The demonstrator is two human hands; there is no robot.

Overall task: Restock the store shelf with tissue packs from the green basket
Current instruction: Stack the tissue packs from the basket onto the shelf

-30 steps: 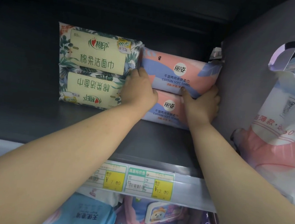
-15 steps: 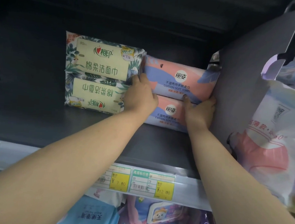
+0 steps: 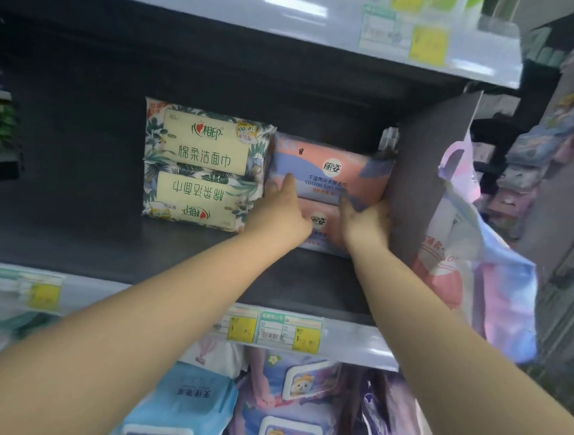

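Two pink tissue packs lie stacked at the right end of the dark shelf (image 3: 111,251), the upper pack (image 3: 330,167) on the lower pack (image 3: 321,224). My left hand (image 3: 279,213) touches the lower left of the upper pack with straight fingers. My right hand (image 3: 364,220) cups the right end of the lower pack, thumb on its front, fingers curled beside the grey divider (image 3: 427,166). Left of them stand two stacked green floral packs (image 3: 200,169). The green basket is out of view.
A pale plastic bag (image 3: 481,267) hangs right of the divider. Price tags (image 3: 273,329) line the shelf's front rail. Blue (image 3: 181,404) and purple wipe packs (image 3: 291,406) fill the shelf below. Another shelf rail (image 3: 295,8) runs overhead.
The camera has pulled back and tilted up, showing the shelf above. My left fingers have straightened up onto the upper pink pack. My right hand stays at the packs' right end.
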